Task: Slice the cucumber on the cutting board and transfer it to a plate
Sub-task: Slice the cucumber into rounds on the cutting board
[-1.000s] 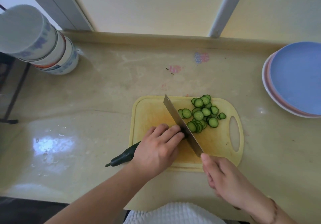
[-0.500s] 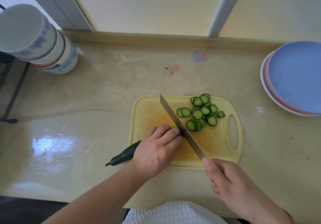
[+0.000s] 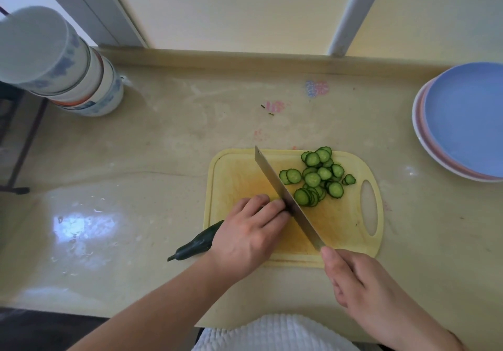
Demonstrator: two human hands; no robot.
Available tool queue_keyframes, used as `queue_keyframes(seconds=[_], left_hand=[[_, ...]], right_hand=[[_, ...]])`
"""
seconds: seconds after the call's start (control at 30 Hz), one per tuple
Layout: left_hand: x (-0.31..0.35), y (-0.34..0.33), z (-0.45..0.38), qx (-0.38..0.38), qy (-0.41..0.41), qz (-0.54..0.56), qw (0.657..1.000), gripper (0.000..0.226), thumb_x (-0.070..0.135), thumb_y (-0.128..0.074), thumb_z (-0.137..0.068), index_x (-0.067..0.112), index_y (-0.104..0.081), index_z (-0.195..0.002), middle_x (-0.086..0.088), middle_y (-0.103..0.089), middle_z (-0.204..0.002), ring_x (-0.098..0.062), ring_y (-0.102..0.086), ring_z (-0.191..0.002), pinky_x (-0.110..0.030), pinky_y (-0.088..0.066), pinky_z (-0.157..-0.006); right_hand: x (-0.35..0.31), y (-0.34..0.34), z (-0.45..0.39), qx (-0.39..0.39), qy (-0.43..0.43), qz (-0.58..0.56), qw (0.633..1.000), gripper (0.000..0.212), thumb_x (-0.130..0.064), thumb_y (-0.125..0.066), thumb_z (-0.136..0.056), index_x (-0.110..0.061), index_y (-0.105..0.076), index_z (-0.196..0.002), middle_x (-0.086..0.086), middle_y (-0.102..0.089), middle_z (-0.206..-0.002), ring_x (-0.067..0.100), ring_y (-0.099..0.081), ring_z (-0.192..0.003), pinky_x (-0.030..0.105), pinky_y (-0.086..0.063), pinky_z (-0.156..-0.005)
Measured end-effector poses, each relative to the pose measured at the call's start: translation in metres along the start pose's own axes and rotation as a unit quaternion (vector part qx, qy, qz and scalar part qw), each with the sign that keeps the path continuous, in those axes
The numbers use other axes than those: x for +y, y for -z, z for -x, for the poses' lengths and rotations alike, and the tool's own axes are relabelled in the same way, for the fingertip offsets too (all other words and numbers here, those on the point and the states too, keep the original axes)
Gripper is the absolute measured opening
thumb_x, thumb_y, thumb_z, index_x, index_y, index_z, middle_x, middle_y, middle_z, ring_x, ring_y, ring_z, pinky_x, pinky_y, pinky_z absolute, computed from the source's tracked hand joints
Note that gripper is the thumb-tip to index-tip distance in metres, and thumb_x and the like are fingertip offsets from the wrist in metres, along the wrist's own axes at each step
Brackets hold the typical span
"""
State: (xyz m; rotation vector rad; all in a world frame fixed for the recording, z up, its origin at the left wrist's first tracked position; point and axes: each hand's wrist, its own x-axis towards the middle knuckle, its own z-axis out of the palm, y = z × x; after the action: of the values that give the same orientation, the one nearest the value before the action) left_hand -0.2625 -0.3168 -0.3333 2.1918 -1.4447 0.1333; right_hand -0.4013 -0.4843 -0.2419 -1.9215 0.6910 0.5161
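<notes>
A dark green cucumber (image 3: 194,244) lies across the left edge of the yellow cutting board (image 3: 239,171), its stem end sticking out over the counter. My left hand (image 3: 249,235) presses down on it, fingers curled against the blade. My right hand (image 3: 362,285) grips the handle of a knife (image 3: 283,195), whose blade stands edge-down on the cucumber just beside my left fingertips. Several cut slices (image 3: 317,178) lie piled on the board to the right of the blade. The cut end of the cucumber is hidden under my fingers.
Stacked plates, blue on top (image 3: 468,116), sit at the right edge of the counter. A leaning stack of bowls (image 3: 62,70) stands at the far left. A white cloth (image 3: 272,334) shows at the near edge. A low ledge runs along the back wall.
The knife has stayed against my left fingertips with only small shifts in its position. The slice pile looks the same. The view has shifted slightly.
</notes>
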Motion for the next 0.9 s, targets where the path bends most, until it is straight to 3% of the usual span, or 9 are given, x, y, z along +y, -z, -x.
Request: queue_keyframes(seconds=[0.17,0.4,0.63,0.9], left_hand=[[0.000,0.000,-0.001,-0.002,0.003,0.001,1.000,0.018,0.009,-0.067,-0.092,0.010,-0.072,-0.109,-0.003,-0.067,-0.119,-0.030,-0.061,-0.102,-0.040,-0.052,-0.080],[0.000,0.000,-0.001,0.011,0.016,0.017,1.000,0.015,0.010,-0.069,-0.094,0.007,-0.074,-0.107,-0.007,-0.069,-0.114,-0.031,-0.064,-0.101,-0.041,-0.054,-0.080],[-0.001,0.002,-0.003,0.025,0.021,0.027,0.999,0.013,0.010,-0.070,-0.094,0.005,-0.075,-0.105,-0.007,-0.070,-0.108,-0.028,-0.064,-0.099,-0.039,-0.055,-0.083],[-0.002,0.000,-0.003,0.025,0.023,0.028,0.999,0.015,0.013,-0.065,-0.098,0.006,-0.075,-0.105,-0.006,-0.070,-0.110,-0.029,-0.065,-0.100,-0.040,-0.055,-0.082]], right_hand=[[-0.003,-0.003,-0.014,-0.032,-0.016,-0.006,0.999,0.060,-0.072,-0.027,-0.083,-0.015,-0.036,-0.065,-0.007,-0.030,-0.049,0.008,-0.028,-0.045,0.029,-0.031,-0.052],[-0.002,-0.001,-0.024,-0.032,-0.022,-0.027,0.999,0.057,-0.067,-0.027,-0.086,-0.015,-0.037,-0.065,-0.007,-0.032,-0.043,0.004,-0.028,-0.037,0.012,-0.025,-0.041],[-0.012,0.006,-0.009,-0.056,-0.011,-0.071,0.996,0.056,-0.067,-0.032,-0.085,-0.015,-0.035,-0.065,-0.006,-0.030,-0.049,0.007,-0.025,-0.042,0.017,-0.026,-0.042],[-0.014,0.003,-0.002,-0.018,0.013,0.003,1.000,0.059,-0.072,-0.030,-0.081,-0.016,-0.037,-0.064,-0.005,-0.031,-0.051,0.010,-0.028,-0.047,0.033,-0.030,-0.051]])
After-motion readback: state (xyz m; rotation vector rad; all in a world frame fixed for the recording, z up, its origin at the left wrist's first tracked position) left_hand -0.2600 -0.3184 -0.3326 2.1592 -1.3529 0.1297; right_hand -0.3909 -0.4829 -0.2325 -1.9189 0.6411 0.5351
